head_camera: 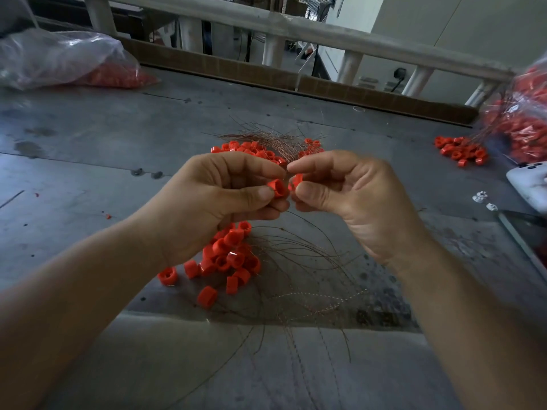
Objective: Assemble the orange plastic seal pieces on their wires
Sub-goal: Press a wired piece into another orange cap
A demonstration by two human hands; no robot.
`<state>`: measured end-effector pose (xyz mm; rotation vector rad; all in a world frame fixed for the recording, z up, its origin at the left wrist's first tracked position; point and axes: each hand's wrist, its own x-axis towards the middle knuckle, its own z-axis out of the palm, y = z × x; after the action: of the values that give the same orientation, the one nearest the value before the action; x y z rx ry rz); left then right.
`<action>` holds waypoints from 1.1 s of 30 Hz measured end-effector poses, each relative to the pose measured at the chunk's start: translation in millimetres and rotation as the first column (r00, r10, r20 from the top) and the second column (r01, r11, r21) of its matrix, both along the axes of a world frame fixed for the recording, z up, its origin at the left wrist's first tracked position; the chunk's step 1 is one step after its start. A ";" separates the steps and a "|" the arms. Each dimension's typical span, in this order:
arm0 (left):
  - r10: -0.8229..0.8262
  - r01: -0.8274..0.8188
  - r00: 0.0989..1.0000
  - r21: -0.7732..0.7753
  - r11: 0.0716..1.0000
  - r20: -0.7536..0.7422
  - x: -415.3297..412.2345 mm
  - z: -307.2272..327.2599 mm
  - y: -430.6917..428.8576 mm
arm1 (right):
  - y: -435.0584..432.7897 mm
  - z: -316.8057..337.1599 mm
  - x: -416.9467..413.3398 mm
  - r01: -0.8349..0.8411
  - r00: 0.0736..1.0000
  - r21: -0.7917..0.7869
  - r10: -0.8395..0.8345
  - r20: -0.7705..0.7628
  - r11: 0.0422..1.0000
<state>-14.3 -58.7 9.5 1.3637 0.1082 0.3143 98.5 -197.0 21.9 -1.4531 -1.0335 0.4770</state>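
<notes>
Both hands work close together. The left hand (225,199) pinches an orange cap (276,188) between thumb and fingers, its open mouth turned toward 2 o'clock. There the right hand (352,199) pinches the mating orange piece (297,181), just beside the cap and seemingly not yet joined.

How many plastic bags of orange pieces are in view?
2: left bag at the far left; right bag at the right edge, partly cut off. More may be hidden.
</notes>
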 end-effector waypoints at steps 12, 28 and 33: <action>0.066 -0.064 0.998 0.080 0.995 -0.023 0.7 0.4 -0.4 | 5.1 -4.2 -8.9 0.036 0.993 0.020 -0.038 0.113 0.999; 0.121 -0.118 0.993 0.199 0.973 -0.006 1.0 -2.5 -4.1 | 5.9 -7.7 -13.9 0.150 0.935 0.004 -0.143 0.324 0.989; 0.110 -0.108 0.994 0.219 0.970 0.003 1.5 -3.5 -4.3 | 5.4 -8.8 -14.1 0.151 0.943 -0.002 -0.144 0.299 0.988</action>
<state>-12.8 -63.0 6.0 1.5813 0.1609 0.4220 84.4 -191.6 13.1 -1.6449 -1.1469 0.1636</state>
